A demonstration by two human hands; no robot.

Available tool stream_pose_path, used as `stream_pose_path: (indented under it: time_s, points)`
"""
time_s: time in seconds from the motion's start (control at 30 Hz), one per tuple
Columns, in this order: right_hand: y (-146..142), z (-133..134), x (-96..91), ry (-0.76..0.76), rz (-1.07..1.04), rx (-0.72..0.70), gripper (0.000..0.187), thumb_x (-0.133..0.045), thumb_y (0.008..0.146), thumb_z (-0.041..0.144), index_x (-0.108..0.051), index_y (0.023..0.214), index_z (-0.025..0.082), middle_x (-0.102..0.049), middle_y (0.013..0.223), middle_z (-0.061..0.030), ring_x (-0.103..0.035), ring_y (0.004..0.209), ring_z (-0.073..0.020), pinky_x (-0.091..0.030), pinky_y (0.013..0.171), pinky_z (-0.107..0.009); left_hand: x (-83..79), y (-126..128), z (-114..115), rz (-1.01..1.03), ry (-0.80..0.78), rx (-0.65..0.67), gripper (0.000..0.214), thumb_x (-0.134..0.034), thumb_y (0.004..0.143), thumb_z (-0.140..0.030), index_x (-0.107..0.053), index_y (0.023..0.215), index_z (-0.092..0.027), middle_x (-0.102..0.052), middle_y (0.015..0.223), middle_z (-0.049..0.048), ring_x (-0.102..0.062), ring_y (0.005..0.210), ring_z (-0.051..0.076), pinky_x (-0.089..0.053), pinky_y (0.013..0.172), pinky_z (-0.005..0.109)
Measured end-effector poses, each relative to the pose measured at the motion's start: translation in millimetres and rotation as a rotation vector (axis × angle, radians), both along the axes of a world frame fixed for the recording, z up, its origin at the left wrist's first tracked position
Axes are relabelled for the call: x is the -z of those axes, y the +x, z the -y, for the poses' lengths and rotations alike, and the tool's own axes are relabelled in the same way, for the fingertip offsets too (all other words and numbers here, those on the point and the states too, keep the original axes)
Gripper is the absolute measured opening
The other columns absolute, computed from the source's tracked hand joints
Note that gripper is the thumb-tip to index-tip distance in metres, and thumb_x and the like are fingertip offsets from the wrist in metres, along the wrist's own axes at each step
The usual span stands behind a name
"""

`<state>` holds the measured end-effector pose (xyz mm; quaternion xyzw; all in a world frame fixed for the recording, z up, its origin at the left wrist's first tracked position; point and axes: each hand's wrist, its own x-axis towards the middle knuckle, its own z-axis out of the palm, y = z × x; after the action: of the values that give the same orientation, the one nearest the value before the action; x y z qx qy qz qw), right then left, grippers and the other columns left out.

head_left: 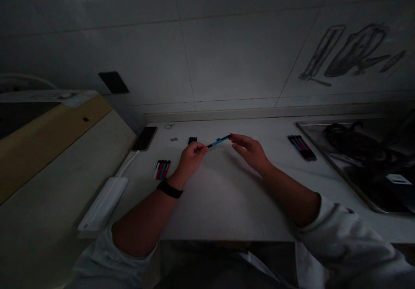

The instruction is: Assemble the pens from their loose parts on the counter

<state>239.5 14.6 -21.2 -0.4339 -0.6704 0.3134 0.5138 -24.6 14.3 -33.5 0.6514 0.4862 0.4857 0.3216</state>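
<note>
A thin blue pen (218,142) with black ends is held up at a slant over the white counter. My left hand (191,157), with a black band at its wrist, pinches the lower left end. At the upper right end, the fingertips of my right hand (250,150) are on the black tip, and its thumb sits a little lower. Just behind my left hand lie several small black pieces (192,140). Tiny parts (174,139) are to their left, too small to name. Several pens (162,169) in red, blue and black lie side by side left of my left hand.
Further right, another group of pens (302,147) lies by a metal-rimmed dark stovetop (359,159). A phone (144,139) and a white power strip (104,203) with a cable are on the left, beside a large pale box-like object (65,163). A tiled wall (233,59) stands behind.
</note>
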Motion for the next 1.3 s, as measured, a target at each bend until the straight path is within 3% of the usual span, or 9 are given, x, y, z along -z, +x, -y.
stream_pose_path:
  time_s: [0.13, 0.37, 0.47, 0.63, 0.8, 0.93, 1.0, 1.17, 1.3]
  points:
    - [3.2, -3.9, 1.7, 0.051, -0.004, 0.064, 0.034, -0.072, 0.091, 0.040, -0.073, 0.121, 0.026, -0.077, 0.117, -0.0083, -0.076, 0.103, -0.0231, -0.060, 0.102, -0.045, -2.0, -0.6, 0.2, -0.016, 0.002, -0.001, 0.019, -0.070, 0.090, -0.038, -0.071, 0.090, -0.019, -0.071, 0.091, 0.0048, -0.064, 0.088, 0.019, -0.052, 0.082, 0.032]
    - [10.8, -5.0, 1.2, 0.247, 0.283, 0.049, 0.021, -0.069, 0.094, 0.037, -0.077, 0.110, 0.026, -0.077, 0.103, -0.0070, -0.074, 0.093, -0.0239, -0.060, 0.090, -0.043, -5.7, 2.4, 4.2, -0.103, 0.041, 0.087, 0.017, -0.067, 0.093, -0.035, -0.069, 0.088, -0.019, -0.069, 0.093, 0.0047, -0.065, 0.091, 0.019, -0.053, 0.088, 0.035]
    - [12.2, -5.7, 1.4, 0.261, 0.329, 0.041, 0.018, -0.068, 0.095, 0.038, -0.078, 0.105, 0.026, -0.077, 0.100, -0.0070, -0.073, 0.092, -0.0251, -0.059, 0.088, -0.042, -3.0, 2.1, 3.6, -0.093, 0.055, 0.095, 0.013, -0.071, 0.090, -0.032, -0.068, 0.094, -0.020, -0.069, 0.101, 0.0059, -0.065, 0.095, 0.020, -0.053, 0.092, 0.036]
    - [12.3, -5.9, -0.6, 0.267, 0.328, 0.045, 0.017, -0.068, 0.096, 0.038, -0.078, 0.103, 0.026, -0.077, 0.100, -0.0067, -0.073, 0.092, -0.0247, -0.058, 0.087, -0.041, -3.4, 1.4, 4.6, -0.061, 0.021, 0.073, 0.034, -0.077, 0.087, -0.036, -0.065, 0.115, -0.021, -0.068, 0.116, 0.0076, -0.064, 0.094, 0.018, -0.053, 0.090, 0.035]
    - [10.5, -3.9, -3.6, 0.288, 0.317, 0.032, 0.015, -0.068, 0.096, 0.036, -0.077, 0.103, 0.026, -0.077, 0.099, -0.0062, -0.073, 0.092, -0.0238, -0.058, 0.086, -0.039, -7.0, 0.9, 3.9, -0.168, 0.067, 0.098, 0.033, -0.051, 0.104, -0.045, -0.067, 0.090, -0.019, -0.066, 0.098, 0.0064, -0.063, 0.095, 0.020, -0.051, 0.090, 0.034]
    - [10.6, -3.0, -4.2, 0.279, 0.325, 0.042, 0.016, -0.067, 0.096, 0.037, -0.076, 0.103, 0.026, -0.077, 0.098, -0.0061, -0.073, 0.092, -0.0237, -0.058, 0.086, -0.039, -5.0, 0.5, 2.2, -0.108, 0.096, 0.090, 0.020, -0.068, 0.094, -0.039, -0.066, 0.099, -0.020, -0.066, 0.103, 0.0056, -0.063, 0.092, 0.018, -0.051, 0.086, 0.032]
    - [11.0, -2.9, -4.3, 0.269, 0.328, 0.047, 0.016, -0.067, 0.096, 0.037, -0.076, 0.103, 0.026, -0.077, 0.099, -0.0063, -0.073, 0.093, -0.0238, -0.058, 0.087, -0.039, -4.3, 0.5, 2.3, -0.060, 0.060, 0.075, 0.029, -0.074, 0.089, -0.036, -0.064, 0.111, -0.020, -0.067, 0.108, 0.0059, -0.063, 0.091, 0.018, -0.052, 0.083, 0.031]
    - [10.7, -2.6, -4.8, 0.272, 0.321, 0.061, 0.017, -0.067, 0.096, 0.039, -0.077, 0.102, 0.026, -0.077, 0.098, -0.0065, -0.073, 0.091, -0.0232, -0.058, 0.086, -0.039, -2.3, 0.7, 0.8, -0.129, 0.029, 0.117, 0.031, -0.051, 0.103, -0.043, -0.067, 0.091, -0.019, -0.066, 0.096, 0.0055, -0.063, 0.093, 0.019, -0.051, 0.090, 0.035]
    - [10.7, -2.9, -4.2, 0.268, 0.306, 0.056, 0.018, -0.067, 0.096, 0.040, -0.077, 0.101, 0.025, -0.077, 0.097, -0.0063, -0.073, 0.091, -0.0230, -0.058, 0.086, -0.039, 1.3, 2.2, 0.1, -0.090, -0.015, 0.174, 0.017, -0.067, 0.093, -0.036, -0.065, 0.098, -0.020, -0.065, 0.104, 0.0058, -0.064, 0.095, 0.019, -0.053, 0.086, 0.034]
